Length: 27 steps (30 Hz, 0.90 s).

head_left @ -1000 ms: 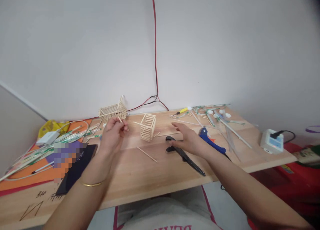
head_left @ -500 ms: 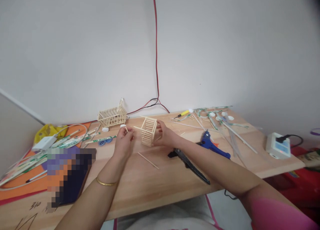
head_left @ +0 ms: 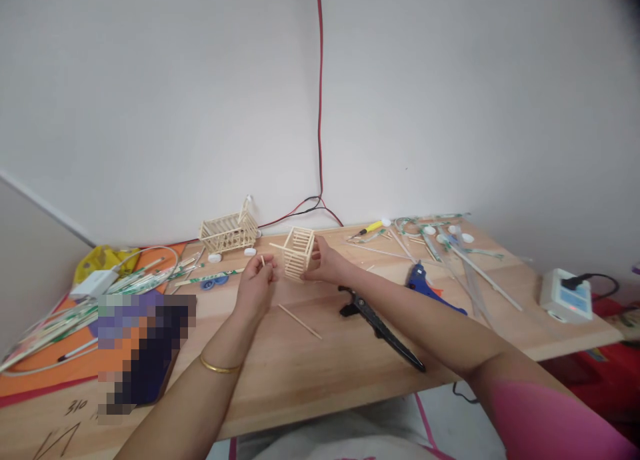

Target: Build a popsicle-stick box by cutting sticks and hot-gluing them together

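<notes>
My right hand [head_left: 330,261] is closed on the right side of a small slatted frame [head_left: 299,253] built of thin wooden sticks, held above the table. One long stick sticks out from the frame toward the left. Just left of it, my left hand [head_left: 256,279] pinches a short wooden stick [head_left: 263,261] between thumb and fingers. A loose stick [head_left: 300,321] lies on the table below the hands. Behind my left hand stands a finished-looking stick cart [head_left: 229,232] with white round wheels [head_left: 215,258].
Black-handled scissors [head_left: 383,327] lie under my right forearm, beside a blue glue gun [head_left: 425,288]. Clear strips, white caps and a yellow-handled tool [head_left: 371,228] lie at the back right. A white power box [head_left: 565,295] sits far right. Wrapped sticks [head_left: 125,283] and a dark pixelated object [head_left: 160,353] are left.
The slatted frame has been turned in my right hand, so its open inside now shows more. My left hand stays close beside it with the short stick. The view has shifted slightly.
</notes>
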Tool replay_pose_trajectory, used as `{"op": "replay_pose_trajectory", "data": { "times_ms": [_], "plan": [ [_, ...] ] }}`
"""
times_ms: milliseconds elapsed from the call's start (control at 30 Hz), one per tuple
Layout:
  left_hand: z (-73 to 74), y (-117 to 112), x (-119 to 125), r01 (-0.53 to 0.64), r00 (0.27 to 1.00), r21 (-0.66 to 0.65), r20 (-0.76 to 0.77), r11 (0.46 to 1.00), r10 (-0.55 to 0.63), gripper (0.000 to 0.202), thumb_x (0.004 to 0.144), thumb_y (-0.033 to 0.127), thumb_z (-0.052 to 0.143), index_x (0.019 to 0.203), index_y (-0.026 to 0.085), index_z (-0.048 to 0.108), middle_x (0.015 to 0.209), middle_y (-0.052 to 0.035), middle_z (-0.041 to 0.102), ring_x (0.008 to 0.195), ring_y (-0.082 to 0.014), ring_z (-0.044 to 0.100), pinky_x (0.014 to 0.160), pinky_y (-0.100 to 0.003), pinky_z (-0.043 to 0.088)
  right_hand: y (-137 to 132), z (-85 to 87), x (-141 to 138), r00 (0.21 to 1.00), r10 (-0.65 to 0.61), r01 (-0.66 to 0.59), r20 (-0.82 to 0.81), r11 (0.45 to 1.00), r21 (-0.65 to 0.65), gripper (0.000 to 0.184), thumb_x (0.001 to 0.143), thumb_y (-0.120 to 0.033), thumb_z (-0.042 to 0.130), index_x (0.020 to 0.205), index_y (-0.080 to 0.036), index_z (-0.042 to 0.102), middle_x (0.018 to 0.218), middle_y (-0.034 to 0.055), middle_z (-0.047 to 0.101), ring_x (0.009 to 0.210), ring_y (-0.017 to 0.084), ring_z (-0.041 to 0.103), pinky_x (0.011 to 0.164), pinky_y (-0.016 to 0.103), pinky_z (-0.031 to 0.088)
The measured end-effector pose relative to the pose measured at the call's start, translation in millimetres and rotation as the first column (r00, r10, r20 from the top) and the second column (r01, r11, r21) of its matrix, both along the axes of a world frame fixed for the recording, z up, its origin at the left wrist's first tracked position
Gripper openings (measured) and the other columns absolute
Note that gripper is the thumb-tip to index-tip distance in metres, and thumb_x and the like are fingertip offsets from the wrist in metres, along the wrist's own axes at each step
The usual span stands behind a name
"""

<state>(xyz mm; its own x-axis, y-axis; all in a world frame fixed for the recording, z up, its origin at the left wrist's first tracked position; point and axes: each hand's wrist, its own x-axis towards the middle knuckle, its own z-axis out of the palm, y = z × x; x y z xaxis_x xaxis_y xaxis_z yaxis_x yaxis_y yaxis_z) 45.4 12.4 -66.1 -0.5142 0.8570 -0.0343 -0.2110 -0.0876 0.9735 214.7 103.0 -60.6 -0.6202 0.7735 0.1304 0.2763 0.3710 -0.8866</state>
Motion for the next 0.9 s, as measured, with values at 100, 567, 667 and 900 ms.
{"op": "replay_pose_trajectory", "data": {
  "times_ms": [100, 567, 667, 900],
  "plan": [
    [-2.9, 0.7, -1.4, -0.021, 0.999, -0.025, -0.041, 0.999, 0.02, 0.027, 0.063, 0.027, 0.061, 0.087, 0.017, 0.055, 0.067, 0.0048, 0.054, 0.051, -0.0049, 0.042, 0.051, -0.018, 0.031, 11.5, 0.4, -11.2, 0.997, -0.065, 0.065, 0.039, 0.998, 0.019, 0.086, 0.052, -0.032, 0.078, 0.123, -0.018, 0.031, 0.112, 0.0099, 0.056, 0.094, 0.021, 0.059, 0.081, 0.037, 0.049],
    [-4.9, -6.6, 7.2, 0.089, 0.799, -0.105, -0.586, 0.991, -0.134, 0.021, 0.078, 0.033, 0.051, 0.089, 0.017, 0.058, 0.075, 0.0008, 0.059, 0.069, -0.0139, 0.051, 0.065, -0.025, 0.039, 24.6, 9.9, -24.1, 0.999, -0.019, 0.017, 0.042, 0.998, 0.054, 0.095, 0.051, -0.028, 0.079, 0.131, -0.017, 0.03, 0.121, 0.0133, 0.054, 0.098, 0.021, 0.059, 0.078, 0.032, 0.05],
    [-2.2, -8.8, 9.6, 0.116, 0.733, -0.099, -0.663, 0.988, -0.153, 0.02, 0.08, 0.031, 0.048, 0.089, 0.017, 0.058, 0.08, -0.0007, 0.061, 0.076, -0.0156, 0.054, 0.07, -0.026, 0.041, 25.8, 18.7, 0.5, 0.985, -0.054, 0.029, 0.165, 0.988, 0.151, 0.079, 0.058, -0.031, 0.077, 0.127, -0.017, 0.042, 0.123, 0.0137, 0.053, 0.095, 0.02, 0.06, 0.077, 0.032, 0.05],
    [1.9, -8.6, 32.4, 0.338, 0.446, -0.1, -0.858, 0.936, -0.253, 0.02, 0.086, 0.028, 0.042, 0.091, 0.019, 0.06, 0.082, -0.0031, 0.062, 0.076, -0.0157, 0.055, 0.071, -0.028, 0.043, 29.1, 17.9, 67.7, 0.944, -0.117, 0.05, 0.309, 0.975, 0.216, 0.027, 0.074, -0.023, 0.063, 0.099, -0.014, 0.062, 0.096, 0.0079, 0.067, 0.079, 0.017, 0.063, 0.071, 0.029, 0.049]
  ]
}}
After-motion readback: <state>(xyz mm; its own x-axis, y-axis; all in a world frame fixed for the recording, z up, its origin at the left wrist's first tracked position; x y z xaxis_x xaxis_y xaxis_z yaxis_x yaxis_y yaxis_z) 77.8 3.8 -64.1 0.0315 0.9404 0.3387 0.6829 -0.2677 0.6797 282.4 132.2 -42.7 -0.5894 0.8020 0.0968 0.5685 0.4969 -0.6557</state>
